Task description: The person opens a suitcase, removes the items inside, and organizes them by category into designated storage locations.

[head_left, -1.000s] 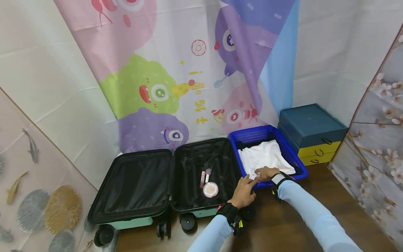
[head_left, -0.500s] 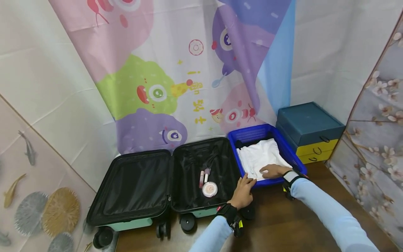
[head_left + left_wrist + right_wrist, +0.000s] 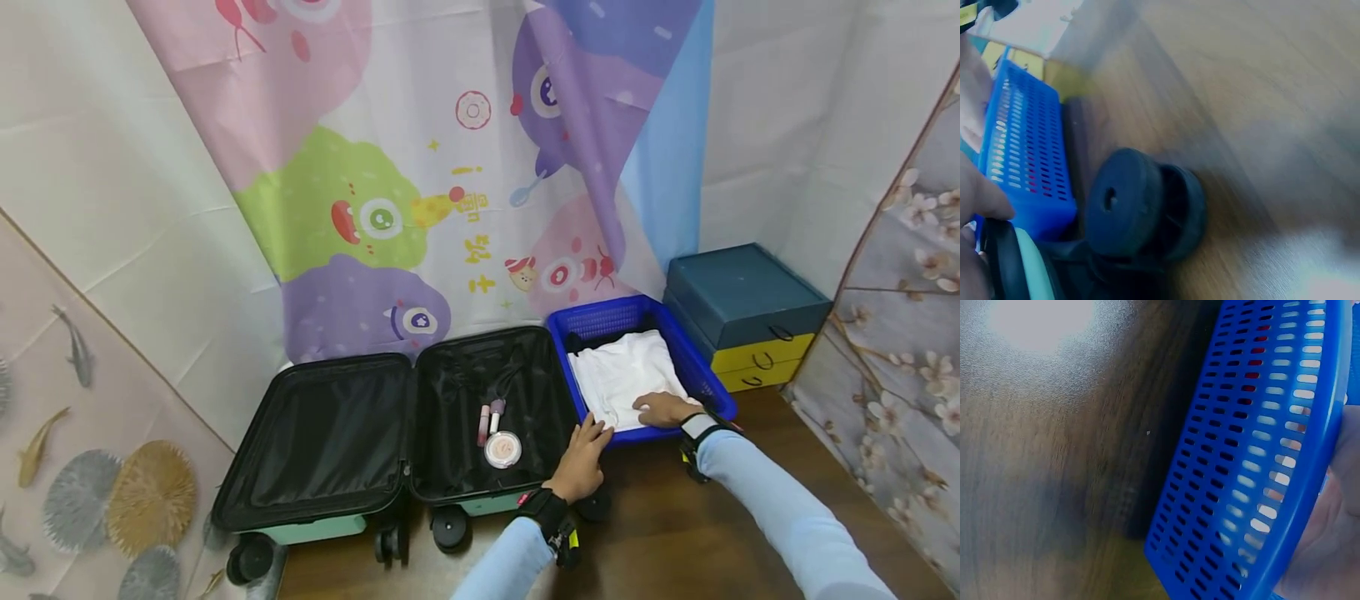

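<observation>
A folded white garment [image 3: 624,371] lies on top of darker cloth in a blue plastic basket [image 3: 600,317] in the head view. My right hand [image 3: 663,409] rests on the garment's front part, just inside the front rim. In the right wrist view, that hand [image 3: 1329,537] is partly hidden behind the basket's perforated wall [image 3: 1222,444]. My left hand [image 3: 579,467] reaches over the corner of the open suitcase [image 3: 491,358], with fairly straight fingertips at the garment's left front corner.
In the suitcase's right half lie a round powder compact [image 3: 502,450], a pink tube [image 3: 483,426] and a small brush [image 3: 496,415]. Its other half [image 3: 322,442] lies open to the left. Stacked teal and yellow boxes [image 3: 746,300] stand right of the basket. A suitcase wheel [image 3: 1125,203] sticks out in front.
My right hand has slid to the right across the white garment, away from my left hand. The left hand has stayed at the basket's left front corner.
</observation>
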Demonstrator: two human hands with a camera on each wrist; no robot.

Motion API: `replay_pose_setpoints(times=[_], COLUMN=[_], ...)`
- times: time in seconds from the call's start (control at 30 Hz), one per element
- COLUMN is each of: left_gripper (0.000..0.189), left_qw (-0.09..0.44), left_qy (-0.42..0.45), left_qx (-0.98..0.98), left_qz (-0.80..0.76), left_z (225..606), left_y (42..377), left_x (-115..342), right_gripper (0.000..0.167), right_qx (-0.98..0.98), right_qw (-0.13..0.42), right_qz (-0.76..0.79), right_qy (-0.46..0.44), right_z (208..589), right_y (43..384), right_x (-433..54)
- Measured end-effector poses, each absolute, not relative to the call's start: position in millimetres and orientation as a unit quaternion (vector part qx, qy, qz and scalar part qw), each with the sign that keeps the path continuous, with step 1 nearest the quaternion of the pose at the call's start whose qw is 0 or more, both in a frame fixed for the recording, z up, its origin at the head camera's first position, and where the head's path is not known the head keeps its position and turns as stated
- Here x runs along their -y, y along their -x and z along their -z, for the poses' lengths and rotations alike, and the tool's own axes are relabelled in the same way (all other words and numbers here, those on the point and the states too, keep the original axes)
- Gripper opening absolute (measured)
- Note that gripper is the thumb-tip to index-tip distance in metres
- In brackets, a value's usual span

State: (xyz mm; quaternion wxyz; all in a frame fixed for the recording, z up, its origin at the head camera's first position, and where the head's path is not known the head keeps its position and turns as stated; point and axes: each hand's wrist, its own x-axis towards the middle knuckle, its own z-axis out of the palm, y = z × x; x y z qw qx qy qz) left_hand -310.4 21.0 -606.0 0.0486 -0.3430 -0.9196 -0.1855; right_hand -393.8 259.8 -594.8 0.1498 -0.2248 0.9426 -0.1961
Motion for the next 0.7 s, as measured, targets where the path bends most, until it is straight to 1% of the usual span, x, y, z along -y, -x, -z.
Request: replay_pose_setpoints(times=[0.07, 0.2, 0.3, 0.4, 0.57, 0.63, 0.7], left_gripper=[0.061, 0.056, 0.056, 0.057, 0.058, 0.059, 0.060], left_qw=[0.071, 0.122, 0.144, 0.149, 0.142, 0.132, 0.119], left_qy=[0.356, 0.371, 0.371, 0.371, 0.370, 0.370, 0.372], left_qx=[0.913, 0.902, 0.898, 0.898, 0.901, 0.902, 0.902], left_qz=[0.186, 0.187, 0.188, 0.185, 0.179, 0.179, 0.183], left_z=[610.2, 617.8, 619.9, 619.2, 618.9, 618.6, 618.3], left_y=[309.0, 306.5, 304.6, 303.8, 301.3, 300.1, 298.4], left_x=[-18.1, -7.4, 0.7, 5.3, 8.4, 8.9, 9.6], right_gripper=[0.036, 0.030, 0.028, 0.035, 0.045, 0.043, 0.039], right_qx=[-0.943, -0.941, -0.936, -0.934, -0.937, -0.939, -0.942], right_qw=[0.144, 0.113, 0.095, 0.102, 0.134, 0.128, 0.104], right_qz=[0.204, 0.215, 0.221, 0.225, 0.217, 0.215, 0.210], right_qy=[0.221, 0.235, 0.255, 0.259, 0.239, 0.236, 0.242], right_z=[595.5, 596.1, 596.9, 595.9, 586.6, 580.9, 572.9], right_y=[390.7, 383.0, 378.7, 376.4, 370.6, 369.5, 368.9], right_x=[-261.3, -264.1, -262.1, -257.5, -250.2, -250.4, -252.4])
